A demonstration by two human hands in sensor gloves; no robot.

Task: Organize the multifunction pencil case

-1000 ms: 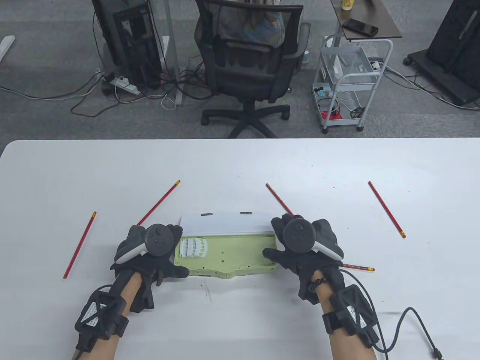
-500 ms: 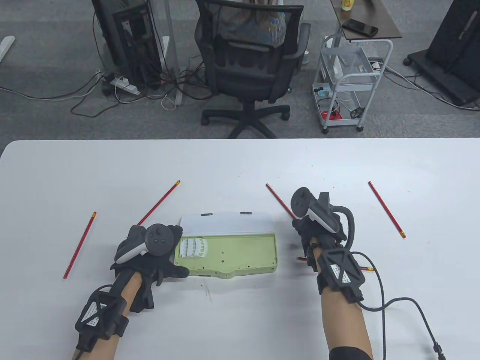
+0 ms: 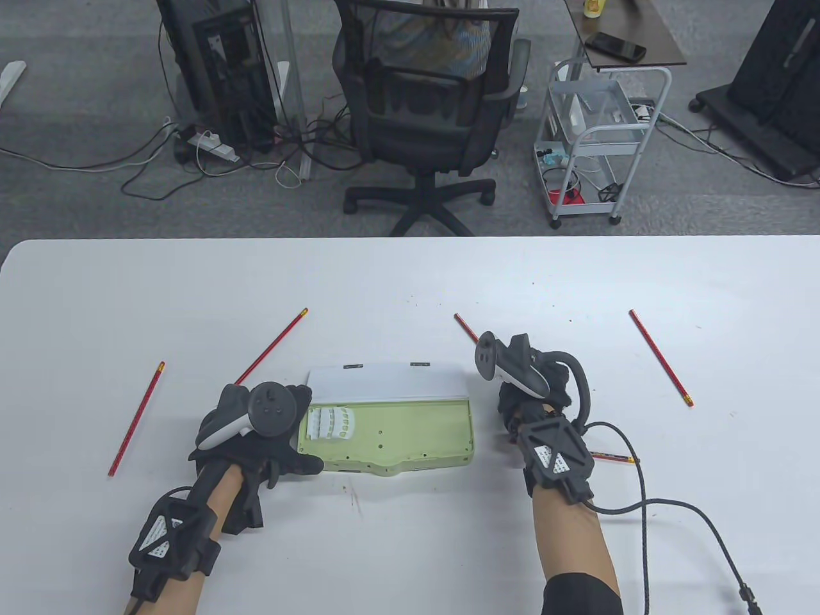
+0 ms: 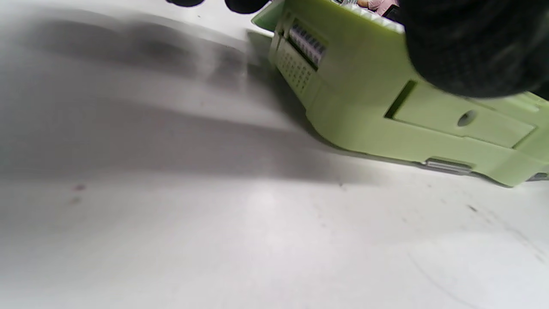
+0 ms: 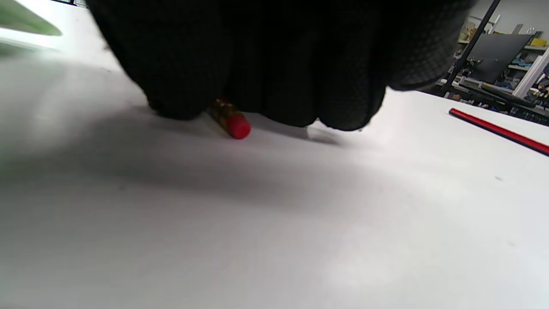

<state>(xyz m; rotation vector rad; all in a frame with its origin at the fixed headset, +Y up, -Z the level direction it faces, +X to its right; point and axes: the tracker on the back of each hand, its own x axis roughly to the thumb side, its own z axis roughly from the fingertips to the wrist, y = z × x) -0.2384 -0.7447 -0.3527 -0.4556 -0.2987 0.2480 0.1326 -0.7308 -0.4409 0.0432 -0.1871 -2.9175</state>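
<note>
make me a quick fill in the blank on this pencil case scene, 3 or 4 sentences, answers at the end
1. The pencil case lies with its lid ____.
2. The left hand rests at the case's ____ end.
3. The right hand comes down on a red ____ beside the case.
4. The pencil case's tray is coloured ____.

Missing words: open; left; pencil; green

Black knit gloves, round black-and-white trackers, black wrist modules, a black cable.
</note>
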